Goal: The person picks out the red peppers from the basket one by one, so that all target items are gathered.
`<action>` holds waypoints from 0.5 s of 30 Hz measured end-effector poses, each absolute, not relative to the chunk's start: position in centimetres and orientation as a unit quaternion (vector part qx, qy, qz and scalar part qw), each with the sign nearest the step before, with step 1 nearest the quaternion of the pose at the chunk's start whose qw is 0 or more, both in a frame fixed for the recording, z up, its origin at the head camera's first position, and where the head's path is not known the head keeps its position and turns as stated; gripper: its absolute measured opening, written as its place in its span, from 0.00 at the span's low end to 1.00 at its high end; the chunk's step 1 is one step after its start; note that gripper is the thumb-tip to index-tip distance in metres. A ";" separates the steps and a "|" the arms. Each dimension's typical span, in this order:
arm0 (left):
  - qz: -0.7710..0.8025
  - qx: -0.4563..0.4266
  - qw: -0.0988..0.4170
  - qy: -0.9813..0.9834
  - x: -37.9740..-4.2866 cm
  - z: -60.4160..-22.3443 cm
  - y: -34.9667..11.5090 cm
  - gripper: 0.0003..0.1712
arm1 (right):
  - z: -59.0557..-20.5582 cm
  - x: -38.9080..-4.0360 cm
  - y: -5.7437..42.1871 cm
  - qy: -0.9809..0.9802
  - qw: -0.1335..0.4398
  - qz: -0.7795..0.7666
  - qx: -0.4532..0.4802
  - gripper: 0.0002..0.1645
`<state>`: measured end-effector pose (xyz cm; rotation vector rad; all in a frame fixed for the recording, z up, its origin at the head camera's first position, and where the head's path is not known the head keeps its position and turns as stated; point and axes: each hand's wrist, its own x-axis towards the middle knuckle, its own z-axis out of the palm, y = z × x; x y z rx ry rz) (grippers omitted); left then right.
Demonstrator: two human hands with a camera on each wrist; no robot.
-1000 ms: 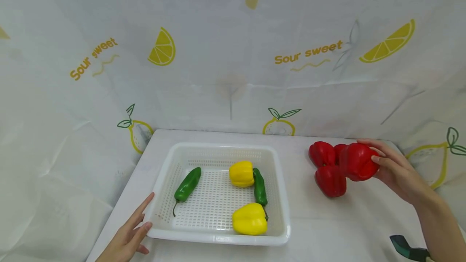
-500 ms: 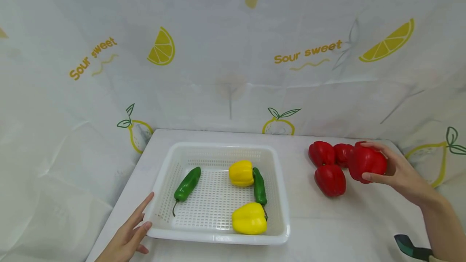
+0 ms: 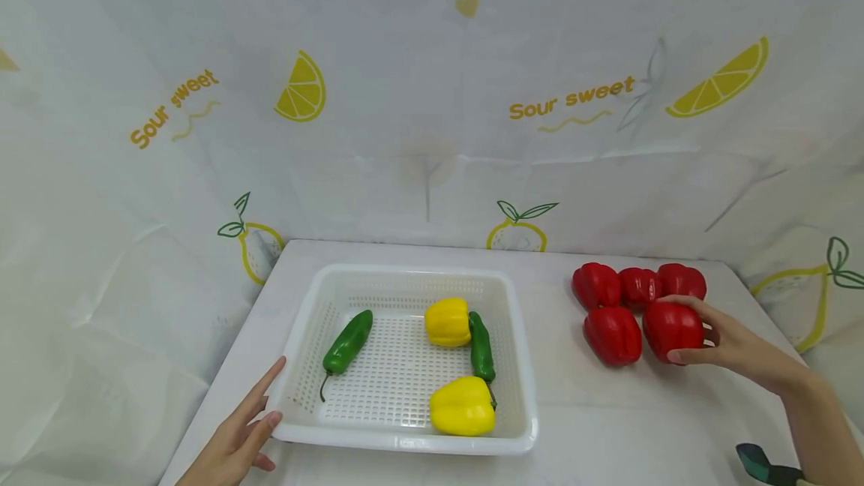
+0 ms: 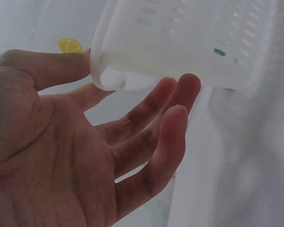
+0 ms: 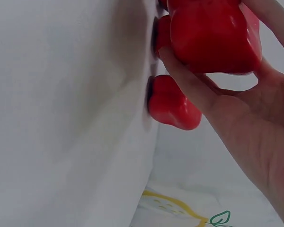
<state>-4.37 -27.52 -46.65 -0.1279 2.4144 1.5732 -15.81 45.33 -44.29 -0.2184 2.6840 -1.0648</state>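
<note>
My right hand (image 3: 725,347) grips a red bell pepper (image 3: 673,330) at the right of the table, thumb on its near side. In the right wrist view this held bell pepper (image 5: 215,35) fills the top, with another red bell pepper (image 5: 173,104) beyond the fingers. Several more red bell peppers stand around it, one at its left (image 3: 613,336) and one behind (image 3: 682,280). My left hand (image 3: 236,433) touches the left front corner of a white plastic basket (image 3: 405,443) with fairly straight, spread fingers. In the left wrist view, fingers (image 4: 173,130) lie beside the basket wall.
Inside the basket lie two yellow bell peppers (image 3: 448,322) and two long green peppers (image 3: 347,342). The white table (image 3: 567,433) ends at the back against a hanging cloth (image 3: 378,193) printed with lemons.
My right hand has carried the held red bell pepper rightward, then down and nearer, exposing the red bell peppers behind it. My left hand and the basket stay where they were.
</note>
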 end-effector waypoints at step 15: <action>0.523 -0.023 0.142 0.840 -4.6 -46.4 -27.7 0.43 | -46.0 -16.4 45.1 0.921 0.122 -0.358 -0.092 0.54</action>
